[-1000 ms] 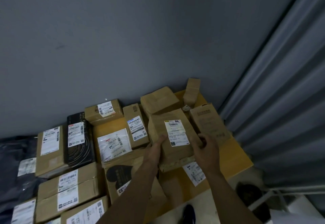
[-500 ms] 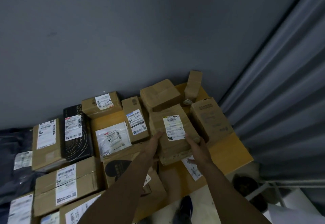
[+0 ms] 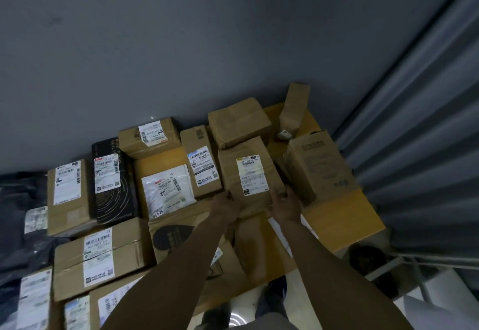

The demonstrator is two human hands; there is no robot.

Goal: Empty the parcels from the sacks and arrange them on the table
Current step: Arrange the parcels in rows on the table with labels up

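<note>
A brown cardboard parcel (image 3: 229,169) with a white label lies flat on the yellow table (image 3: 337,215), between a narrow labelled box (image 3: 199,145) and a larger plain box (image 3: 318,166). My left hand (image 3: 228,205) holds its near left corner, thumb on top. My right hand (image 3: 283,204) grips its near right corner. Several other parcels cover the table: a white mailer (image 3: 168,189), a black box (image 3: 114,184) and brown boxes (image 3: 101,257) to the left.
A grey wall runs behind the table and a corrugated shutter (image 3: 414,122) stands on the right. Dark plastic sacks (image 3: 15,200) lie at the far left. A squat box (image 3: 238,122) and a tall thin box (image 3: 295,107) stand at the back.
The parcel has moved away from me and down into the gap between the boxes. Both hands have slid from its sides to its near corners.
</note>
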